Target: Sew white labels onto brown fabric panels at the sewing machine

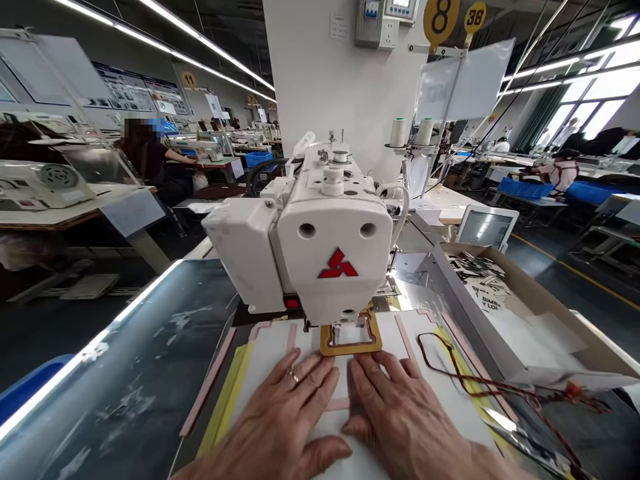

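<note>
My left hand [293,407] lies flat with fingers spread on a white sheet [273,343] on the machine bed, a ring on one finger. Beside it, my right hand [395,400] also presses flat on the sheet, fingers stretched forward. The fingertips of both come close to a brass-coloured clamp frame [351,350] that sits on the sheet. Over the frame stands the head of a white sewing machine [335,247] with a red emblem. Pink strips [207,387] and yellow strips [227,393] of tape mark the bed around the sheet. Neither hand grips anything.
Scissors [525,440] with a dark red cord [480,383] lie at the right. A cardboard box [540,333] holds printed labels [493,293]. Behind it stands a small screen [486,227]. Thread cones [399,132] stand at the back. Another person [150,160] sits at the left.
</note>
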The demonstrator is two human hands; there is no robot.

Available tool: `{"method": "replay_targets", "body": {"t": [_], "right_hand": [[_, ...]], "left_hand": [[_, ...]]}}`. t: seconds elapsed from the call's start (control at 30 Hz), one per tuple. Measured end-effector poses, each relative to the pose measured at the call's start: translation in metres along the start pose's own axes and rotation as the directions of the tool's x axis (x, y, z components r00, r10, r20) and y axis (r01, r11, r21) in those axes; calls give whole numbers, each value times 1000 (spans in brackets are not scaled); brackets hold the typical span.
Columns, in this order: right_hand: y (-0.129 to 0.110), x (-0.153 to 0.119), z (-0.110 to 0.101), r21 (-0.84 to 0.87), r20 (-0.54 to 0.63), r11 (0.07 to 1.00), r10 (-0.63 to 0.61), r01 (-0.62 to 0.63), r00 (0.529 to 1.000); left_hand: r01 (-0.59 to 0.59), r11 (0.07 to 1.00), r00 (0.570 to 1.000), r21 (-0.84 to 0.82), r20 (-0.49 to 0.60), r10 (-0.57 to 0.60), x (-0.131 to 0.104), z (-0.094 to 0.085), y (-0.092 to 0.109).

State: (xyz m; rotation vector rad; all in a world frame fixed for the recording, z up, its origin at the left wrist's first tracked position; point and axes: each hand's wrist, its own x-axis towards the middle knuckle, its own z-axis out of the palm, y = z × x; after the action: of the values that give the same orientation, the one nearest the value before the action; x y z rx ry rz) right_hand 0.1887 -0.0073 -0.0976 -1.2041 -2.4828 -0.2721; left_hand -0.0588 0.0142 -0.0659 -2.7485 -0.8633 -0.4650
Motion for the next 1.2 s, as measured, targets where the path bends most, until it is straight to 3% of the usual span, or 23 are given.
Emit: {"method": "replay_targets", "body": {"t": [0.3, 0.5, 0.7, 0.93, 1.1, 1.2], "right_hand": [[8, -4, -8, -37, -119, 998, -47, 43, 992], [13, -3, -2, 33, -66, 998, -42, 45, 997], [12, -1, 3, 123, -13, 992, -8, 10, 1000], [12, -8, 7, 54, -44, 998, -11, 13, 999], [8, -4, 9, 32, -48, 991, -128, 130, 991], [9, 6, 3, 123, 51, 978, -174, 167, 983]], "left_hand": [[-3, 1000, 999, 21, 53, 2, 4, -3, -4], [5, 999, 1000, 37, -17, -5, 1, 2, -3], [13, 1000, 996, -15, 87, -11, 3, 4, -6], [35, 998, 996, -49, 85, -30, 5, 6, -8], [36, 998, 996, -54, 82, -31, 5, 3, -8], [26, 998, 998, -57, 63, -22, 5, 4, -9]]}}
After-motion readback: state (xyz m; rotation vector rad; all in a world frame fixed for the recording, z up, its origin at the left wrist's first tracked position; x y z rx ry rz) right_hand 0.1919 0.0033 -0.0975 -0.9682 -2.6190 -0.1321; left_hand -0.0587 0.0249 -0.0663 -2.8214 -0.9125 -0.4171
